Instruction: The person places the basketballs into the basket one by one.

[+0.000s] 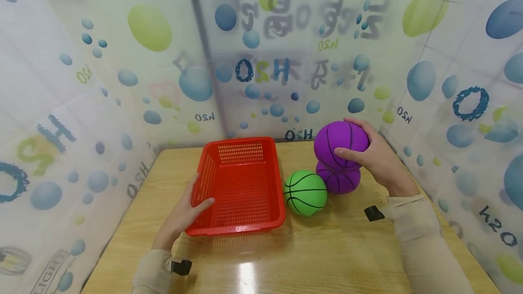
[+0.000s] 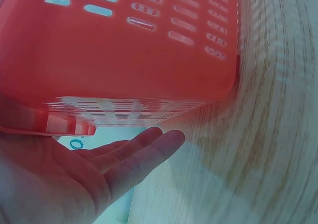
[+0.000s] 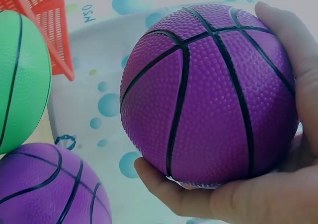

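Note:
A red plastic basket (image 1: 241,229) with slotted walls stands on the table. My left hand (image 1: 181,214) rests at its left rim, the thumb over the inner side and the straight fingers along the outside; in the left wrist view those fingers (image 2: 144,157) extend beneath the rim. On the right, my right hand (image 1: 372,153) grips a purple mini basketball (image 1: 337,142), thumb on the near side and fingers behind it. Partly hidden beneath that ball is a second purple ball (image 1: 341,183). Between it and the basket sits a green ball (image 1: 305,194).
The light wooden table (image 1: 327,257) reaches towards me. Printed curtains (image 1: 261,103) with bubble patterns enclose its back and both sides. A small black device (image 1: 373,213) is at my right wrist, and another (image 1: 181,267) at my left.

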A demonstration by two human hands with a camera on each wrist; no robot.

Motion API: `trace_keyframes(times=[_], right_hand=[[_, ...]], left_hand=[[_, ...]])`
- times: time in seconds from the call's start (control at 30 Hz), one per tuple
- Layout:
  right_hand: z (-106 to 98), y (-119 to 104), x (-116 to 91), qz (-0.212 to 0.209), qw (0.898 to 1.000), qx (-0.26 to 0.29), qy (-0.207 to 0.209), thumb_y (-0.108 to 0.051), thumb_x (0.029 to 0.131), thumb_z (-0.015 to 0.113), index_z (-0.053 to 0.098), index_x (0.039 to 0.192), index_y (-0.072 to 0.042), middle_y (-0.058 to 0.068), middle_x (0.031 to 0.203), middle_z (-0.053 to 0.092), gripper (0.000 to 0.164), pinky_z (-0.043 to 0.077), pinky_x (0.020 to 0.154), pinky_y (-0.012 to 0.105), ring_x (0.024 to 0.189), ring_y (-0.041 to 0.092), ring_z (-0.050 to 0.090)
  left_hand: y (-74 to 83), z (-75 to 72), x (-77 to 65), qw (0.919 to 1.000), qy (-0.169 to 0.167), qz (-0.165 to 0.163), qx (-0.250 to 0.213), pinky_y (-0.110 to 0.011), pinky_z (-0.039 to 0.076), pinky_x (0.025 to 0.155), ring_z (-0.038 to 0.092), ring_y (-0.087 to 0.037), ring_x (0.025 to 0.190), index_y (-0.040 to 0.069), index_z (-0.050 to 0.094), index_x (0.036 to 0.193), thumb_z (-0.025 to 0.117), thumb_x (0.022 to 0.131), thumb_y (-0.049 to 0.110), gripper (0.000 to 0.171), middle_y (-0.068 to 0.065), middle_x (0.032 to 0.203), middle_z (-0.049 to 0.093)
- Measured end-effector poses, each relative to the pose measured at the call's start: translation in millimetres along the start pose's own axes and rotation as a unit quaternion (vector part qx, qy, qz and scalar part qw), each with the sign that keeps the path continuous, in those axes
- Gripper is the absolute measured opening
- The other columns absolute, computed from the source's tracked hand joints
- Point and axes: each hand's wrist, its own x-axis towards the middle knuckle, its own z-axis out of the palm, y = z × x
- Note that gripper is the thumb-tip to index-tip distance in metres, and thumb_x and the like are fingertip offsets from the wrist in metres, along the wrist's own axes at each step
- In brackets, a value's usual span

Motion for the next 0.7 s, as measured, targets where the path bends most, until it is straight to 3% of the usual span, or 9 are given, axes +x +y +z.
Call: trace_keyframes(times=[0.27, 0.53, 0.7], right_hand=[[9.2, -3.8, 11.0, -0.013, 1.0, -0.014, 0.001, -0.027, 0.098, 0.089, 0.037, 0.172, -0.037, 0.015, 0.166, 0.043, 0.091, 0.059, 0.097, 0.031, 0.14, 0.042, 0.056], [30.8, -11.2, 24.9, -0.009, 1.0, -0.002, -0.022, -0.034, 0.095, 0.092, 0.039, 0.17, -0.04, 0.011, 0.166, 0.044, 0.092, 0.058, 0.104, 0.058, 0.141, 0.043, 0.058], [51.5, -18.1, 33.8, -0.013, 0.999, 0.008, -0.038, -0.034, 0.093, 0.093, 0.042, 0.168, -0.04, 0.009, 0.168, 0.042, 0.091, 0.06, 0.103, 0.061, 0.14, 0.045, 0.058]], left_hand=[[-1.1, -0.2, 0.9, 1.0, 0.002, 0.007, 0.0, -0.077, 0.025, 0.128, 0.026, -0.05, 0.165, 0.024, 0.002, 0.181, 0.073, 0.106, 0.052, 0.107, -0.02, 0.186, 0.011], [1.5, 0.2, 1.3, 0.9999, 0.004, 0.009, 0.005, -0.078, 0.019, 0.129, 0.015, -0.051, 0.168, 0.023, 0.002, 0.181, 0.073, 0.107, 0.052, 0.107, -0.019, 0.187, 0.007], [1.1, 0.5, 0.0, 0.9999, 0.004, 0.009, 0.004, -0.077, 0.019, 0.13, 0.016, -0.05, 0.168, 0.023, 0.001, 0.181, 0.073, 0.107, 0.051, 0.107, -0.019, 0.186, 0.007]])
